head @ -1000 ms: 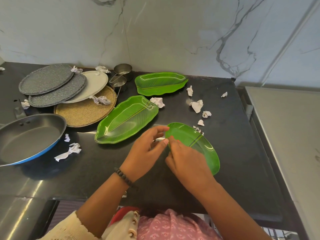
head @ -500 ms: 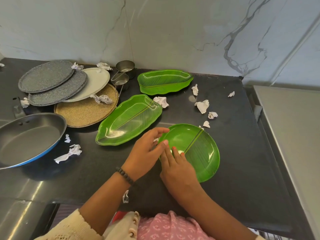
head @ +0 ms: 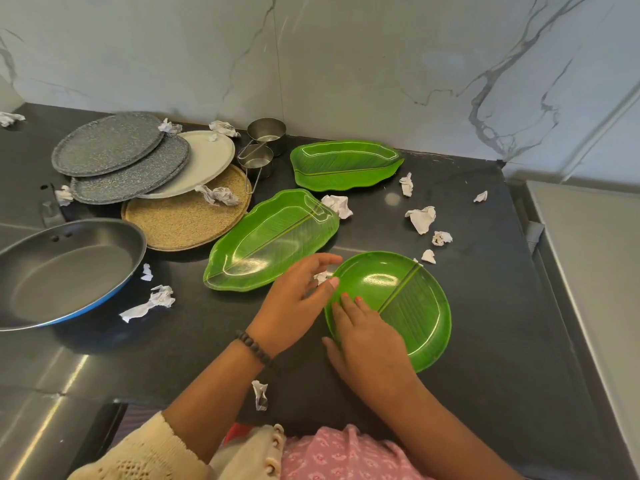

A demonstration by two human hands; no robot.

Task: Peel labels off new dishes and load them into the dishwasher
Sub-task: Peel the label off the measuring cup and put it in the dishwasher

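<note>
Left wrist: dark beaded bracelet. Left arm has a cream knit sleeve, open-weave pattern, pushed up toward the elbow. Right forearm bare. Right hand fingernails painted orange-red; left hand thumbnail looks pale pink. Torso: pink garment with small lighter print, cream knit edge over it.

Green leaf-veined plates, speckled grey plates, black counter, marbled white wall.

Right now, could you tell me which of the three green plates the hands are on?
The round green plate nearest the person: both the left hand and the right hand are at its left rim. The two long leaf-shaped plates lie untouched behind it.
</note>
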